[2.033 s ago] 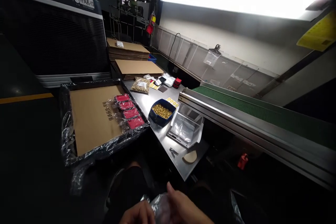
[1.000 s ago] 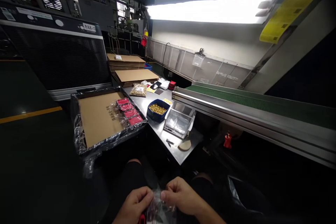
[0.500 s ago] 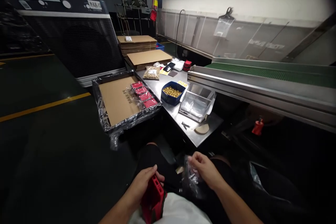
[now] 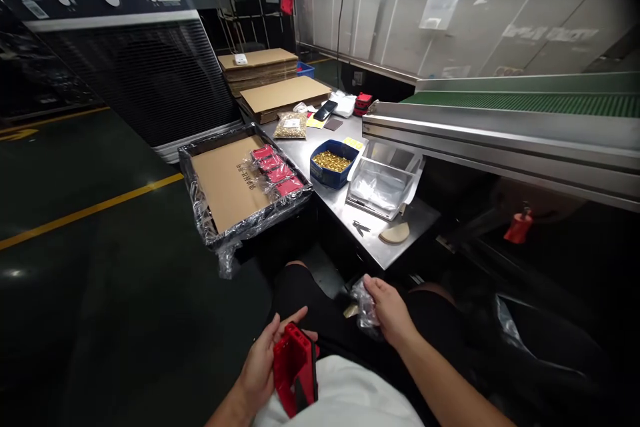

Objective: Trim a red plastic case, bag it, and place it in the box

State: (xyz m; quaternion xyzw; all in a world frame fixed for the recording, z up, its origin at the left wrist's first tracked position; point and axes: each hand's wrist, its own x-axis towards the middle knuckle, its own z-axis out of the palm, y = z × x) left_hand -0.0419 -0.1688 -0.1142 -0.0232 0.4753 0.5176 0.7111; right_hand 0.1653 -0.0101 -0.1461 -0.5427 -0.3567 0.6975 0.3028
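My left hand (image 4: 263, 363) holds a red plastic part (image 4: 293, 365) over my lap, near my white shirt. My right hand (image 4: 389, 307) grips a small clear plastic bag (image 4: 364, 305) just below the front edge of the steel table (image 4: 380, 250). On the table ahead stand a blue bin of brass pieces (image 4: 331, 163) and a clear tray of plastic bags (image 4: 383, 181). To the left, a black tray lined with film and cardboard (image 4: 227, 183) carries several bagged red parts (image 4: 275, 170).
A green conveyor belt (image 4: 525, 103) with a steel frame runs along the right. Stacked cardboard sheets (image 4: 273, 83), a bag of brass pieces (image 4: 290, 125) and a phone (image 4: 325, 110) lie at the table's far end. A large black cooling machine (image 4: 130, 60) stands at left.
My hands, together on the clear bag at first, have come apart: the left now holds the red part, the right keeps the bag. The camera tilted down.
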